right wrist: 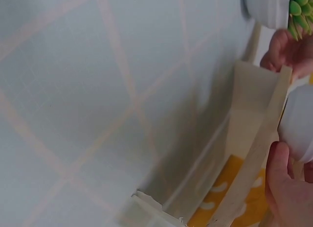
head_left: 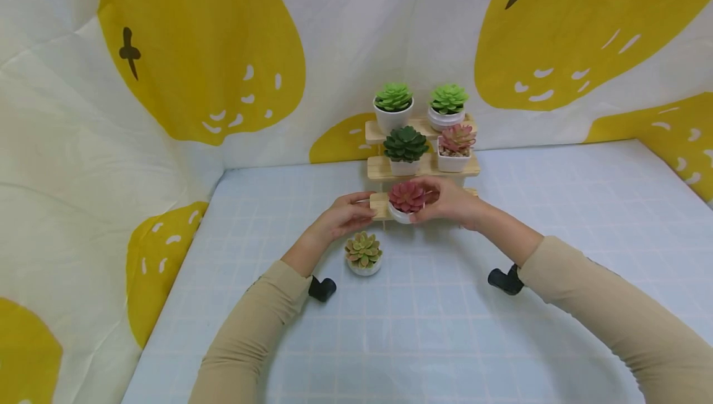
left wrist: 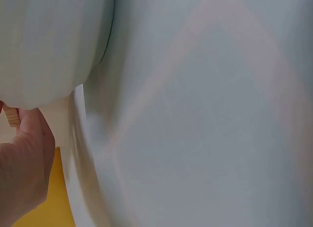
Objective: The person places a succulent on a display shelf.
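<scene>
A tiered wooden stand (head_left: 377,169) is against the back wall. On its lowest board sits a red succulent in a white pot (head_left: 406,198), and my right hand (head_left: 451,202) grips it from the right side. In the right wrist view, thumb and fingers of that hand lie against the white pot (right wrist: 299,122). My left hand (head_left: 348,214) holds the left end of the lowest board (head_left: 381,205), its thumb at the front edge. Just below that hand, a yellow-green succulent in a white pot (head_left: 364,254) stands on the table.
Two bright green succulents, one on the left (head_left: 393,107) and one on the right (head_left: 448,107), stand on the top board. The middle board bears a dark green succulent (head_left: 405,147) and a pink succulent (head_left: 455,147). A lemon-print cloth (head_left: 356,33) hangs behind the table (head_left: 423,342).
</scene>
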Demonstrator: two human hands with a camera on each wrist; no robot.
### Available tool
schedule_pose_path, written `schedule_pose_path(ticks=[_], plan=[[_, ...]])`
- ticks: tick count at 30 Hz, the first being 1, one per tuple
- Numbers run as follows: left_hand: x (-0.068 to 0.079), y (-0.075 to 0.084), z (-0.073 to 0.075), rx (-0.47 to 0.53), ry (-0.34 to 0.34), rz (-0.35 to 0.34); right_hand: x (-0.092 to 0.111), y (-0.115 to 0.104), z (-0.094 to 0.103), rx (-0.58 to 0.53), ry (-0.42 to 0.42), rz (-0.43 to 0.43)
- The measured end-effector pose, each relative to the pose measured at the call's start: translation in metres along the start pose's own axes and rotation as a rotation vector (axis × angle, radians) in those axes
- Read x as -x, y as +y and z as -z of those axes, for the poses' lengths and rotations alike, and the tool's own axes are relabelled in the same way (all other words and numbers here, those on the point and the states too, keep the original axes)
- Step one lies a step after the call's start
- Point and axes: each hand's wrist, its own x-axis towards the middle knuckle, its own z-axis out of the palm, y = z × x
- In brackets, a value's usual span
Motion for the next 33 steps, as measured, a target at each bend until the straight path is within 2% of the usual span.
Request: schedule_pose_path(ticks=[4, 18, 33], plan=[[0.0017, 0.0012, -0.0006, 0.029, -0.008, 0.009, -0.001, -0.0007, 0.0013, 0.023, 0.014, -0.032], [0.0018, 0.0014, -0.0005, 0.01, 0.007, 0.007, -0.0037, -0.0017, 0.0024, 0.034, 0.048, -0.084], [0.0032, 0.0025, -0.0023, 0.021, 0.021, 0.023, -0.0039, -0.0032, 0.0, 0.014, 0.077, -0.065]])
